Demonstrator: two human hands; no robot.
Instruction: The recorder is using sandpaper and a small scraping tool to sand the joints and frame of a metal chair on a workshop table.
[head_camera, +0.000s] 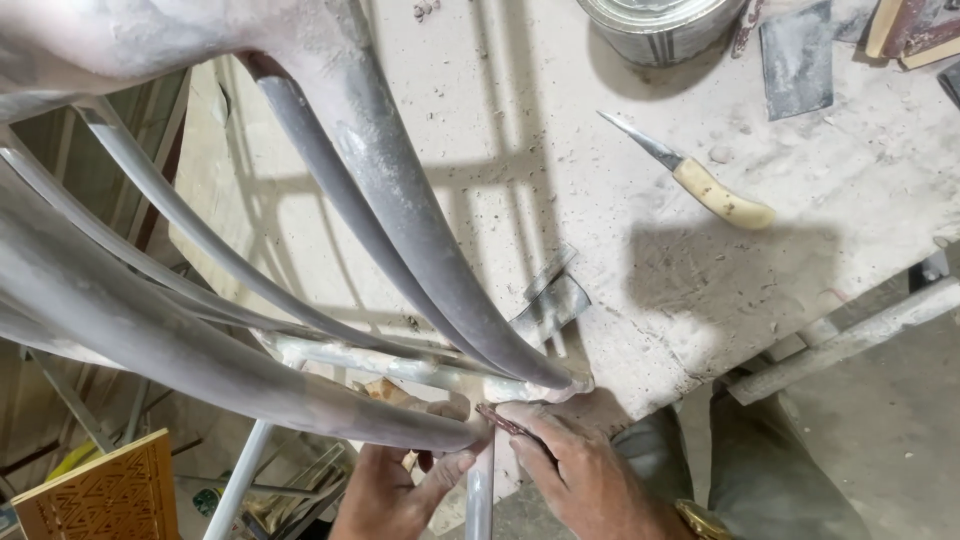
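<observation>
Curved grey metal bars (400, 220) sweep from the upper left down to a joint (540, 385) at the bottom centre. My right hand (580, 470) pinches a small reddish piece of sandpaper (503, 420) against the end of a bar near that joint. My left hand (395, 485) sits below the bars, its thumb touching the lowest bar's end beside a vertical tube (480, 490). A gold watch (705, 520) shows on my right wrist.
A dusty workbench (700, 280) holds a knife with a cream handle (700, 180), a metal can (660, 25), a grey sandpaper sheet (797, 60) and a folded grey strip (550, 300). An orange patterned panel (100, 495) stands at the lower left among frame legs.
</observation>
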